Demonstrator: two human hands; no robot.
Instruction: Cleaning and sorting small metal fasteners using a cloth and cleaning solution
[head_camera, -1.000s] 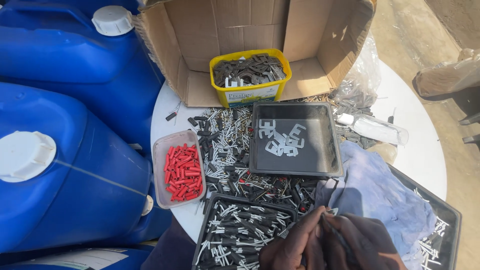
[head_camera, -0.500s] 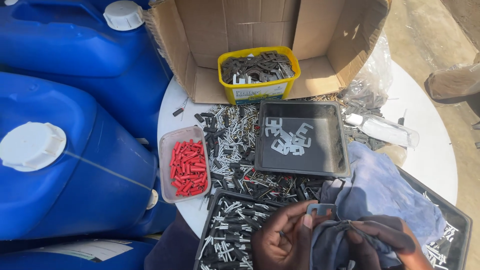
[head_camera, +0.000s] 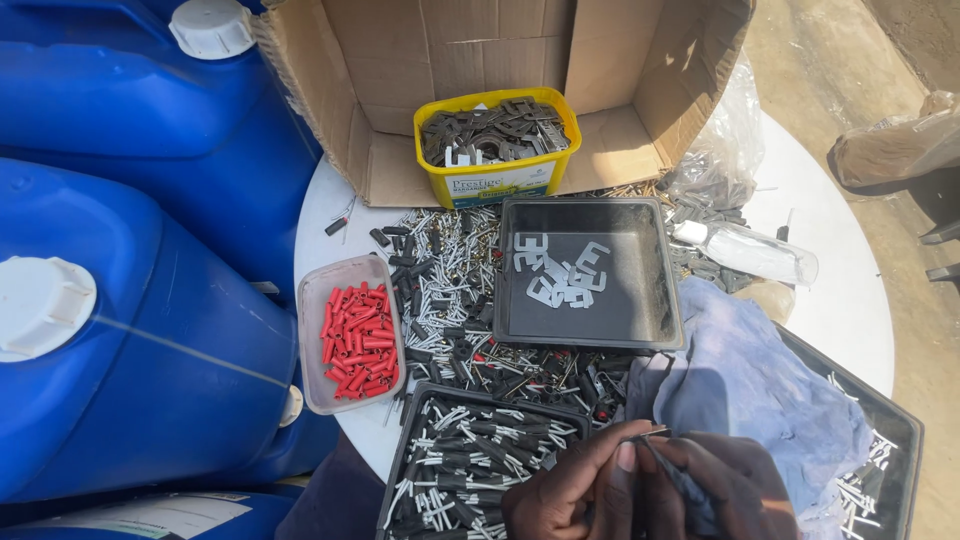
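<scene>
Since earlier frames: both hands risen from bottom edge, drawn together, thin metal pin now pinched between them

Left to right:
- left hand (head_camera: 572, 492): fingers curled narrow, thumb and forefinger tip on small metal pin (head_camera: 650, 436)
- pin: at fingertips, just above black tray of pins (head_camera: 470, 455), beside blue cloth (head_camera: 745, 385)
- right hand (head_camera: 722, 488): fingers closed onto same pin, partly cut by frame

Beyond fingers: red plugs tub (head_camera: 352, 335) far left, black tray with E-shaped plates (head_camera: 588, 272) ahead; piece appears under assembly
</scene>
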